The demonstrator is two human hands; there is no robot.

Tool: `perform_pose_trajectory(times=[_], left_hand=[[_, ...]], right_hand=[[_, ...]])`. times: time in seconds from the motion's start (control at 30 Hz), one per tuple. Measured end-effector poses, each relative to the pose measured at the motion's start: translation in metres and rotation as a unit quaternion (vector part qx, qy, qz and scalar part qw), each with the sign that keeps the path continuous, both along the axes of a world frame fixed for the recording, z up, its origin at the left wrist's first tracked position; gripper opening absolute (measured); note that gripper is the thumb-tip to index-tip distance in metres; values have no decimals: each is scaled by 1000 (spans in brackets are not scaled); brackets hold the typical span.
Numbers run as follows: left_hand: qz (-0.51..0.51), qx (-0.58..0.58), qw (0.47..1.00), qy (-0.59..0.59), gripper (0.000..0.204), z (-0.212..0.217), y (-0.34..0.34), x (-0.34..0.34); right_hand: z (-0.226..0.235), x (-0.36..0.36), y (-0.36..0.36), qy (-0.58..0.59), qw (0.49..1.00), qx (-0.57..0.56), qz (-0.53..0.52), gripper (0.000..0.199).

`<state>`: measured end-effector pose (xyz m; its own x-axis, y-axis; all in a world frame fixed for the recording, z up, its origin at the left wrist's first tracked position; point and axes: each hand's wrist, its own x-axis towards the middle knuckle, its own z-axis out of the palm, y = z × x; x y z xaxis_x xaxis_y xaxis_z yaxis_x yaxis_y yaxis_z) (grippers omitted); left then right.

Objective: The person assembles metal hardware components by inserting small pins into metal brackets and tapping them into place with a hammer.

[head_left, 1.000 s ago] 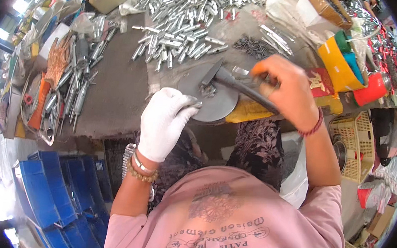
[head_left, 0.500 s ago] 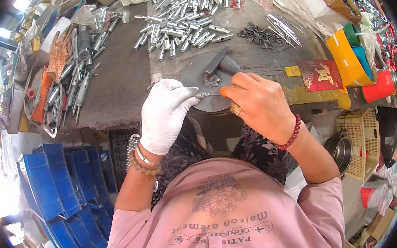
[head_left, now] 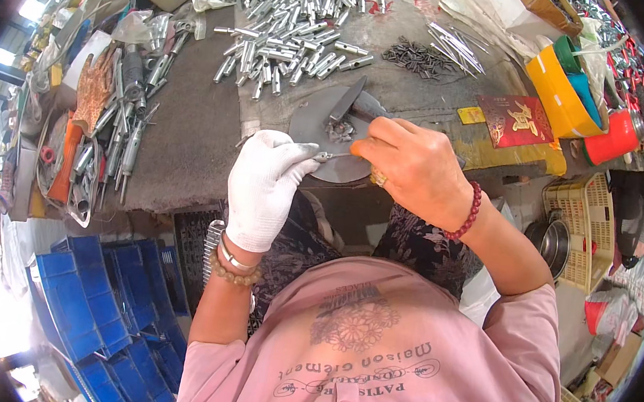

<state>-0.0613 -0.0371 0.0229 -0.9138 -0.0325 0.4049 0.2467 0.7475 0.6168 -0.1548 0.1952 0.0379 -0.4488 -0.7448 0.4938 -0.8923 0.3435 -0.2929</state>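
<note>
My left hand (head_left: 266, 188), in a white glove, pinches a small silvery metal piece (head_left: 323, 157) between thumb and fingertips, just over the near edge of a round grey plate (head_left: 306, 119). Opposite it, my bare right hand (head_left: 413, 167) grips a thin metal rod (head_left: 340, 155) whose tip meets that piece. A dark hammer-like tool (head_left: 348, 100) lies across the plate and runs under my right hand; whether any finger holds it I cannot tell. Beside it on the plate is a little heap of shiny bits (head_left: 340, 130).
Beyond the plate lie a large pile of silvery metal tubes (head_left: 297, 46), a heap of small dark pins (head_left: 419, 58) and several thin rods (head_left: 458, 48). Tools and an orange glove (head_left: 92, 93) crowd the left. A red packet (head_left: 516, 122) and a yellow container (head_left: 561, 92) stand right. Blue bins (head_left: 80, 295) are below left.
Both hands keep almost the same place, with the rod still against the small metal piece. The whole view has shifted slightly.
</note>
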Motion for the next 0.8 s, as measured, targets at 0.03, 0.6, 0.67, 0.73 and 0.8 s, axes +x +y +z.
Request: perform_pose_trajectory(times=[0.03, 0.6, 0.67, 0.73, 0.8], left_hand=[[-1, 0, 1000, 0, 22, 1, 0, 0], [-3, -46, 999, 2, 19, 11, 3, -2], [-6, -48, 999, 8, 19, 11, 2, -2], [-3, -54, 998, 13, 19, 11, 2, -2], [-3, -49, 999, 13, 19, 11, 3, -2]], right_hand=[[0, 0, -1, 0, 1000, 0, -1, 10], [1, -84, 57, -26, 970, -3, -241, 20], [0, -96, 70, -17, 968, 26, -249, 21], [-2, -101, 74, -15, 974, 27, -226, 21], [-4, -105, 73, -13, 979, 26, -204, 22]])
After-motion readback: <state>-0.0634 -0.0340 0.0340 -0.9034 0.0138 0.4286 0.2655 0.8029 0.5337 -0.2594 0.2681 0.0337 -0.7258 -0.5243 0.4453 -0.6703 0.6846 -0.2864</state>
